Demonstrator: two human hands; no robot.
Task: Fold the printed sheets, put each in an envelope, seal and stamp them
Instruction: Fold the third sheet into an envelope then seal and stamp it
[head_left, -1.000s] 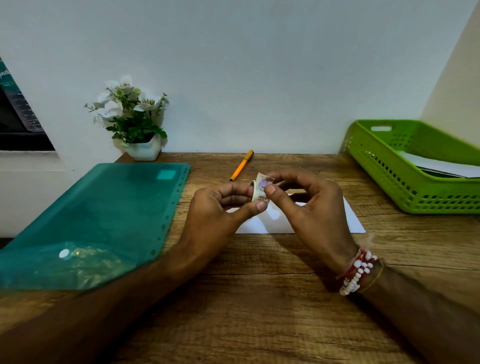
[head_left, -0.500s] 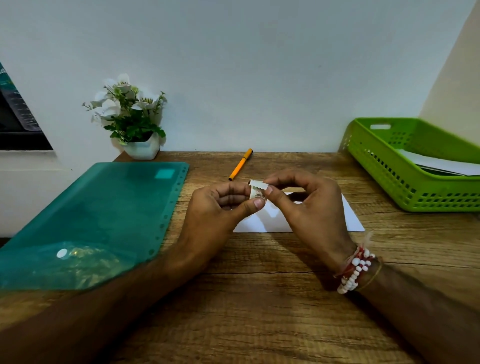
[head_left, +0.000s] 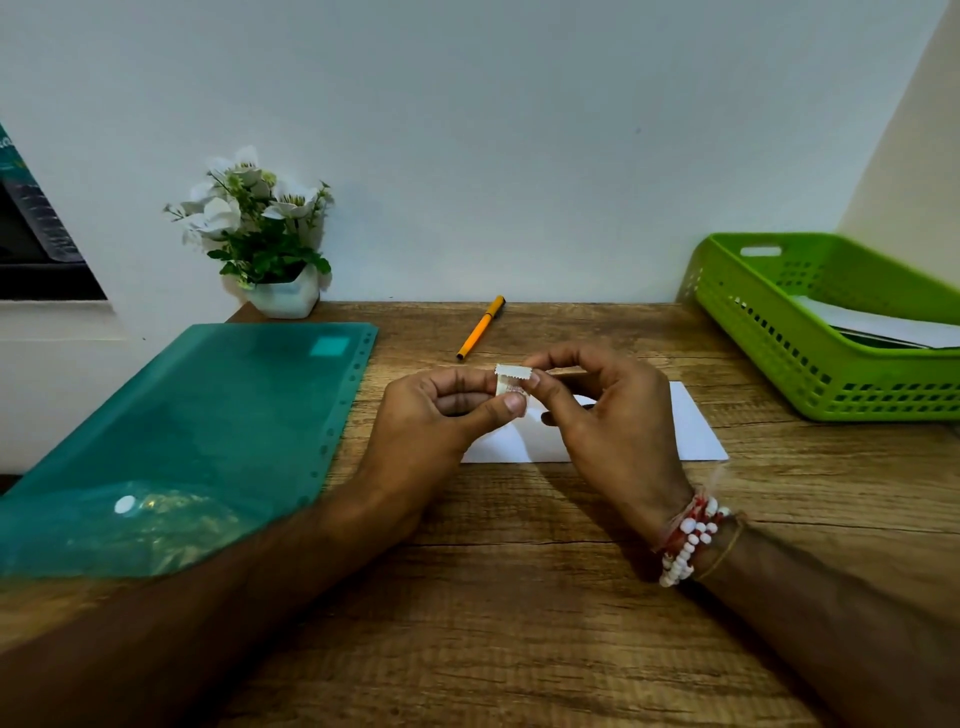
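A small stamp (head_left: 511, 379) with a toothed white edge is pinched between both hands above the table. My left hand (head_left: 441, 415) grips its lower part with thumb and forefinger. My right hand (head_left: 608, 415), with bead bracelets at the wrist, pinches its upper right corner. Under the hands a white envelope (head_left: 696, 431) lies flat on the wooden table (head_left: 519, 597), partly hidden by my fingers.
A teal plastic sleeve (head_left: 208, 426) covers the table's left side. An orange pen (head_left: 480, 327) lies at the back. A potted white flower (head_left: 265, 239) stands at the back left. A green basket (head_left: 810, 338) holding white paper sits at the right.
The stamp has been turned in my fingers: its printed face showed a second ago, now its white toothed top edge faces me. Both hands stay in about the same place.
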